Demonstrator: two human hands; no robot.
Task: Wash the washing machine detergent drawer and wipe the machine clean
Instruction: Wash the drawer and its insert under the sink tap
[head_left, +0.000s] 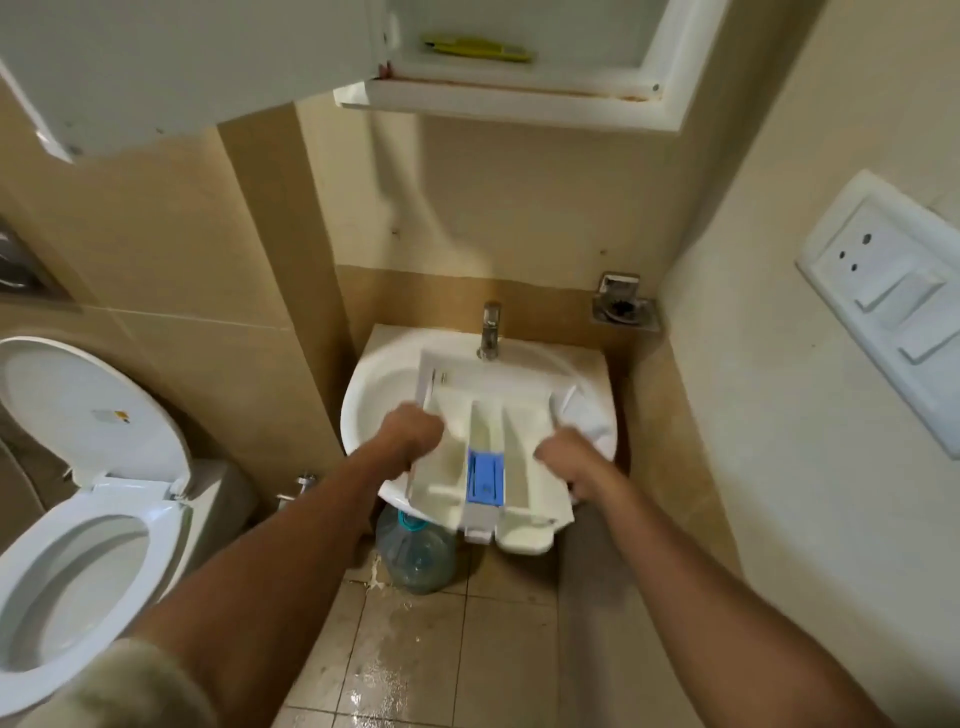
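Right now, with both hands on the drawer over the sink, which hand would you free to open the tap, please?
Probably the left hand: it grips the drawer farther up, nearer the tap. The right hand holds lower, by the end overhanging the sink, so it can steady it.

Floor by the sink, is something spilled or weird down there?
Yes. The floor tiles have a shiny wet puddle, and pale splatter lies beside the water bottle under the sink. Dry tiles would not gleam like that.
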